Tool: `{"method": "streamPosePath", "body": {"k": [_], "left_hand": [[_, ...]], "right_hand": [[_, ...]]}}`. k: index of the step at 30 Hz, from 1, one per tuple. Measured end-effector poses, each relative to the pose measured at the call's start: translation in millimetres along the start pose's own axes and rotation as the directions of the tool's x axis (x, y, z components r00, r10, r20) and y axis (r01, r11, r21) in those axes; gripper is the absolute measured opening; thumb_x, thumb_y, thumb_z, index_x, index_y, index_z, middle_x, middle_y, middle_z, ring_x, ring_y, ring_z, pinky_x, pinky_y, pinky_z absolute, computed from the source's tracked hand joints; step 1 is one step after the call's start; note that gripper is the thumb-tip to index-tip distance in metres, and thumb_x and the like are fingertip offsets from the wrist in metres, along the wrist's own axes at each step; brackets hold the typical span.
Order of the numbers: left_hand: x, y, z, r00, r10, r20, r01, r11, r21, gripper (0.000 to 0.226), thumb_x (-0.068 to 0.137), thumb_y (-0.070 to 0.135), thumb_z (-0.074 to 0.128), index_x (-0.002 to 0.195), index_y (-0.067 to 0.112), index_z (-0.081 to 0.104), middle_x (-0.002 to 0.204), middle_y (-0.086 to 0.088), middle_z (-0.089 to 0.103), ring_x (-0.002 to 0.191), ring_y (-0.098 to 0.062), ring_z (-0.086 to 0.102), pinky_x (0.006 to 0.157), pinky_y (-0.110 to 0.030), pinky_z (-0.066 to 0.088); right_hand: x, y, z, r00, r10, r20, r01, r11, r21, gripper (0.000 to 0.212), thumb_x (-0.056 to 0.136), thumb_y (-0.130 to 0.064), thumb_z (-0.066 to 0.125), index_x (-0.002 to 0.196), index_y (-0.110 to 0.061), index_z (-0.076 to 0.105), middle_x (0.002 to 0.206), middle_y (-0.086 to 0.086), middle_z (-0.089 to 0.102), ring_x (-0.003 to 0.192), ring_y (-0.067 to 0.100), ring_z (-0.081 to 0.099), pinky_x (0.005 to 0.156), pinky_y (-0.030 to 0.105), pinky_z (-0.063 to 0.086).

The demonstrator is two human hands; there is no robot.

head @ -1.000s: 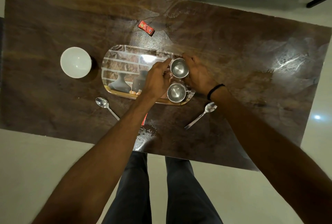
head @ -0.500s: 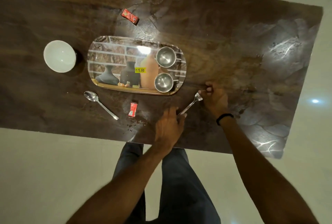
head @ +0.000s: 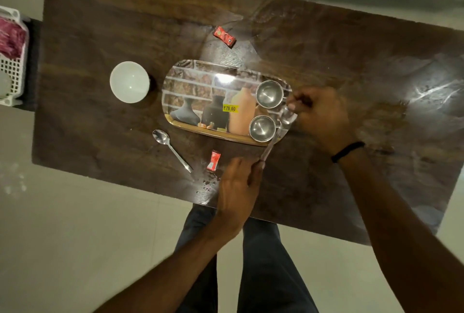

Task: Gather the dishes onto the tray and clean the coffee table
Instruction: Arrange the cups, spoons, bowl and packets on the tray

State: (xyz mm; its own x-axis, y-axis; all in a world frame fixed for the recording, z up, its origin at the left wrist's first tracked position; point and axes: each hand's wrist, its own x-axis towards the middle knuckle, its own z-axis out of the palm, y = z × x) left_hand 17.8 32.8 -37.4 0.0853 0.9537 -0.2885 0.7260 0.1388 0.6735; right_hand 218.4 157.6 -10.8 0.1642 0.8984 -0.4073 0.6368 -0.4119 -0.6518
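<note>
Spoon (head: 273, 136) lies diagonally across the tray (head: 200, 79) edge; your right hand (head: 321, 116) pinches its bowl, left hand (head: 238, 187) pinches its handle tip.

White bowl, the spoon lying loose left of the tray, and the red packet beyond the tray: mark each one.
White bowl (head: 129, 82), head view, inner bottom.
Loose spoon (head: 161, 136), head view, its bowl end.
Far red packet (head: 224, 36), head view, middle of the wrapper.
</note>
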Motion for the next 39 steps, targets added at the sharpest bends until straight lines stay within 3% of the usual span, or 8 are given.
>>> {"method": "streamPosePath", "body": {"k": [4, 8, 10, 14, 18, 26, 30, 39], "left_hand": [[28, -6, -28, 0.987, -0.010, -0.159, -0.003, 0.997, -0.078, 0.015, 0.097, 0.029, 0.064, 0.105, 0.016, 0.067, 0.093, 0.002, 0.065, 0.086, -0.009, 0.058, 0.076, -0.020, 0.050], [58, -26, -36, 0.980, -0.028, -0.197, 0.016, 0.998, -0.062, 0.016, 0.098, 0.023, 0.063, 0.107, 0.011, 0.067, 0.094, -0.004, 0.067, 0.088, -0.021, 0.062, 0.078, -0.039, 0.055], [73, -34, -34, 0.981, -0.077, -0.177, 0.064, 0.995, -0.079, 0.024, 0.093, 0.026, 0.067, 0.115, 0.015, 0.064, 0.095, 0.003, 0.063, 0.090, -0.017, 0.061, 0.078, -0.034, 0.055], [97, -54, -21, 0.989, -0.144, -0.016, 0.142, 0.984, -0.112, 0.016, 0.088, 0.026, 0.068, 0.103, 0.023, 0.063, 0.079, 0.017, 0.056, 0.073, -0.001, 0.052, 0.067, -0.023, 0.047], [108, -64, -4, 0.985, -0.172, 0.033, 0.173, 0.984, -0.033, 0.010, 0.087, 0.021, 0.063, 0.080, 0.020, 0.056, 0.074, 0.005, 0.057, 0.073, -0.018, 0.056, 0.062, -0.031, 0.045], [102, -59, 12, 0.993, -0.119, -0.017, 0.120, 0.980, 0.162, 0.008, 0.086, 0.018, 0.066, 0.092, 0.013, 0.064, 0.088, -0.008, 0.066, 0.087, -0.024, 0.060, 0.083, -0.039, 0.051], [102, -59, 17, 0.990, -0.139, -0.021, 0.140, 0.979, 0.148, 0.010, 0.085, 0.016, 0.067, 0.094, 0.014, 0.063, 0.091, -0.008, 0.065, 0.089, -0.025, 0.060, 0.081, -0.040, 0.051], [103, -62, 21, 0.992, -0.115, -0.048, 0.120, 0.986, 0.115, 0.017, 0.083, 0.010, 0.069, 0.089, 0.015, 0.054, 0.088, -0.004, 0.060, 0.084, -0.021, 0.054, 0.075, -0.032, 0.042]], "right_hand": [[44, -59, 17, 0.994, -0.089, 0.065, 0.088, 0.996, 0.013, 0.013, 0.086, -0.008, 0.070, 0.088, -0.018, 0.077, 0.080, -0.005, 0.072, 0.071, 0.003, 0.064, 0.062, 0.008, 0.046], [87, -89, 48, 0.971, -0.172, 0.166, 0.186, 0.980, -0.075, 0.010, 0.084, -0.008, 0.072, 0.088, -0.016, 0.078, 0.084, 0.000, 0.075, 0.073, 0.004, 0.063, 0.061, 0.010, 0.046], [105, -90, 62, 0.969, -0.164, 0.184, 0.192, 0.970, -0.148, 0.012, 0.085, -0.007, 0.071, 0.090, -0.015, 0.079, 0.088, 0.001, 0.076, 0.075, 0.005, 0.063, 0.055, 0.006, 0.041], [125, -84, 77, 0.964, -0.155, 0.218, 0.210, 0.943, -0.259, 0.016, 0.083, -0.004, 0.068, 0.092, -0.012, 0.079, 0.093, 0.004, 0.077, 0.082, 0.009, 0.064, 0.066, 0.016, 0.039], [132, -68, 86, 0.964, -0.101, 0.245, 0.173, 0.939, -0.296, 0.014, 0.082, -0.005, 0.070, 0.091, -0.011, 0.079, 0.093, 0.005, 0.077, 0.082, 0.006, 0.062, 0.069, 0.014, 0.040], [132, -52, 96, 0.937, -0.096, 0.336, 0.223, 0.905, -0.362, 0.010, 0.084, -0.005, 0.073, 0.092, -0.007, 0.078, 0.090, 0.010, 0.076, 0.077, 0.009, 0.061, 0.069, 0.020, 0.043], [131, -50, 98, 0.935, -0.106, 0.340, 0.234, 0.902, -0.362, 0.009, 0.087, -0.003, 0.070, 0.091, -0.005, 0.078, 0.088, 0.008, 0.075, 0.072, 0.012, 0.063, 0.072, 0.029, 0.055], [128, -41, 100, 0.927, -0.167, 0.337, 0.302, 0.864, -0.402, 0.013, 0.088, -0.006, 0.066, 0.093, -0.009, 0.077, 0.093, 0.009, 0.075, 0.087, 0.023, 0.069, 0.076, 0.036, 0.055]]}}
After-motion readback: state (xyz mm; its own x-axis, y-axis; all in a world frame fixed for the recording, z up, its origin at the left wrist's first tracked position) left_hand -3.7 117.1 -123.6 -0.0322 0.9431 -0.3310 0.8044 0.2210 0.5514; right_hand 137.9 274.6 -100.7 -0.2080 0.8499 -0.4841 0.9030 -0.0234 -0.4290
